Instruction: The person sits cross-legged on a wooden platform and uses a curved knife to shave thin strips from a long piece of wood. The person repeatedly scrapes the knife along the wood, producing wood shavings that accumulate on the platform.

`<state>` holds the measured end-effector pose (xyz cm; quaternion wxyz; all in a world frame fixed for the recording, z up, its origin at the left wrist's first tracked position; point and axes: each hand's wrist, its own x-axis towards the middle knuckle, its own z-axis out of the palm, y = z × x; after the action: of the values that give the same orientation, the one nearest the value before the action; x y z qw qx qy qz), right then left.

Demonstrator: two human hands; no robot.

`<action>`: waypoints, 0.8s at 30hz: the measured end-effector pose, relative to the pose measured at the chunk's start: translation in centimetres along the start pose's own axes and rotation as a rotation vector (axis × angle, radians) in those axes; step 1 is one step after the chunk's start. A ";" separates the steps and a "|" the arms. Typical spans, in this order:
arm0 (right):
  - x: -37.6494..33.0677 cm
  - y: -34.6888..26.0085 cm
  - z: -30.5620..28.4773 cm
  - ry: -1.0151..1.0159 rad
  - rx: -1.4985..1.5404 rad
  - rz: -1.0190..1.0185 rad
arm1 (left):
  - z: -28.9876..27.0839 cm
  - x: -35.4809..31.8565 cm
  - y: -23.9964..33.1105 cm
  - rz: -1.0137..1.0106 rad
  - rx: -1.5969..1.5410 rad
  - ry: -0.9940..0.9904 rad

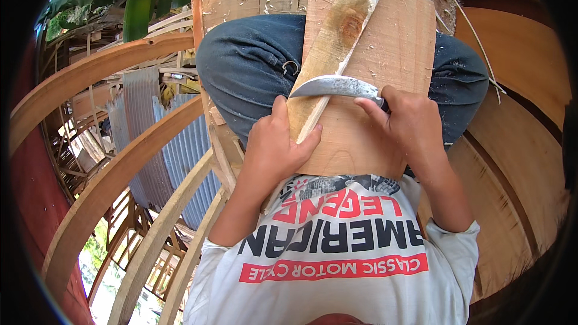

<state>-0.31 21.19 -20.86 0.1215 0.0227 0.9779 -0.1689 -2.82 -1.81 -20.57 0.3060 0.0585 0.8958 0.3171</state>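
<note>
- right hand (415, 117) is wrapped around the handle of a curved knife (337, 86), thumb forward, blade sticking out to that hand's left
- left hand (274, 147) has the near end of a long wood strip (343, 30) pinched, and yeah, the blade sits across the strip just ahead of it
- strip runs up and away from the left hand, over a flat board (376, 138) between both hands
- jeans (247, 63) under the board, beyond the hands
- curved wooden slats (120, 204), then corrugated sheets (189, 162), way off left of the left hand
</note>
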 end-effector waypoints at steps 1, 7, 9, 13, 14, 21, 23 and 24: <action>0.3 0.1 0.0 0.011 0.016 0.037 | 0.0 -0.2 0.0 -0.006 0.003 0.007; 0.3 -0.2 0.4 -0.012 0.091 0.154 | 0.1 -0.3 0.1 -0.070 0.004 -0.020; 0.3 0.4 0.5 0.099 -0.003 0.101 | 0.1 -0.2 0.1 -0.058 0.008 -0.021; 2.7 5.2 -0.9 0.129 0.085 0.449 | 0.4 -0.6 -0.1 -0.058 -0.001 -0.007; 2.4 4.9 -1.1 0.125 0.044 0.375 | 0.2 -0.5 -0.2 -0.051 0.009 -0.015; 1.3 2.9 0.1 0.147 0.045 0.271 | 0.4 -0.5 0.0 -0.068 0.001 0.002; 2.5 5.0 -1.0 0.157 0.140 0.504 | 0.3 -0.5 0.0 -0.055 -0.008 0.009; 2.6 5.1 -1.5 0.095 0.177 0.542 | 0.3 -0.4 -0.2 -0.045 -0.001 0.011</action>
<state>-2.74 26.53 -21.83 0.1139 0.3017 0.9222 -0.2137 -2.28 -1.89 -20.66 0.3083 0.0364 0.8983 0.3110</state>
